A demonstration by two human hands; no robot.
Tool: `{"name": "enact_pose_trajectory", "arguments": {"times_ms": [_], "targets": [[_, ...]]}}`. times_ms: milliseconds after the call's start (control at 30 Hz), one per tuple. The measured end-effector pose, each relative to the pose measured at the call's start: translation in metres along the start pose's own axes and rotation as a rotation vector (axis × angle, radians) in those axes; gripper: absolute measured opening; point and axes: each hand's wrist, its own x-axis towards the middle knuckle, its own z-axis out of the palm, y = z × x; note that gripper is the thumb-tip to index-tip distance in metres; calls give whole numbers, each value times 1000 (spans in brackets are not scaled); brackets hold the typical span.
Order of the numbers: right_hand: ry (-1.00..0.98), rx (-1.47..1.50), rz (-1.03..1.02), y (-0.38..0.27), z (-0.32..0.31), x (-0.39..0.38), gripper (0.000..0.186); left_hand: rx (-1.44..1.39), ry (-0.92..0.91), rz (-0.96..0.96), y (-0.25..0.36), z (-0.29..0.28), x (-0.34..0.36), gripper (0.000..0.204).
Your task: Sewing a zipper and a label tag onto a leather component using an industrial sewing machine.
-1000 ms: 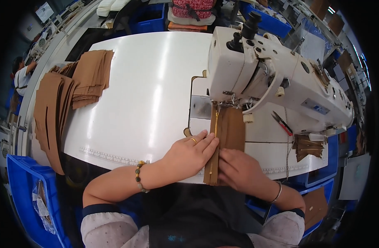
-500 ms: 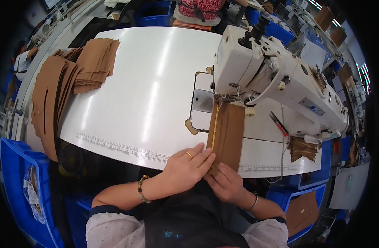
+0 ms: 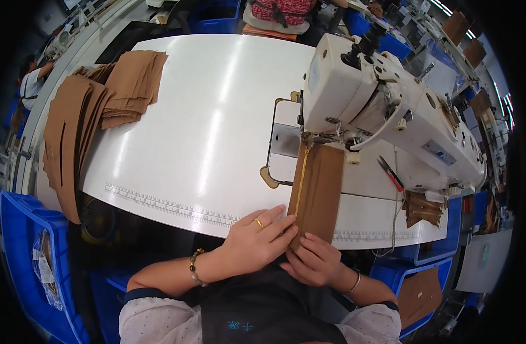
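Observation:
A brown panel with a gold-toothed zipper (image 3: 325, 186) lies lengthwise on the table, its far end under the needle area of a white sewing machine (image 3: 354, 92). My left hand (image 3: 256, 241), fingers stretched together and thumb hidden, closes on the panel's near left edge beside the zipper. At the near end, my right hand (image 3: 314, 259) pinches the panel's edge with bent fingers. Both hands almost meet at that corner, which hangs at the table's front edge. The fingertips partly cover the zipper's near end.
Stacked brown pieces (image 3: 73, 132) lie at the table's left end. Red-handled snips (image 3: 391, 175) rest right of the panel, near a small zipper bundle (image 3: 422, 208). Blue bins (image 3: 30, 252) stand at both sides. Another person (image 3: 30, 86) sits at far left.
The view has shifted slightly, so the machine and panel appear a little farther right. My fingers have moved slightly along the panel's near corner; both hands stay on it.

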Motion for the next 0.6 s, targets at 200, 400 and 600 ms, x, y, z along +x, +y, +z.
{"name": "enact_pose_trajectory", "arguments": {"times_ms": [200, 400, 600], "targets": [[-224, 307, 134, 41, -26, 22, 29, -40, 16, 32, -2, 0, -6, 34], [-235, -27, 129, 105, -4, 62, 64, 88, -16, 70, 4, -1, -14, 33], [-410, -43, 222, 101, 0, 58, 94, 109, -34, 107, 0, 0, -28, 31]]}}
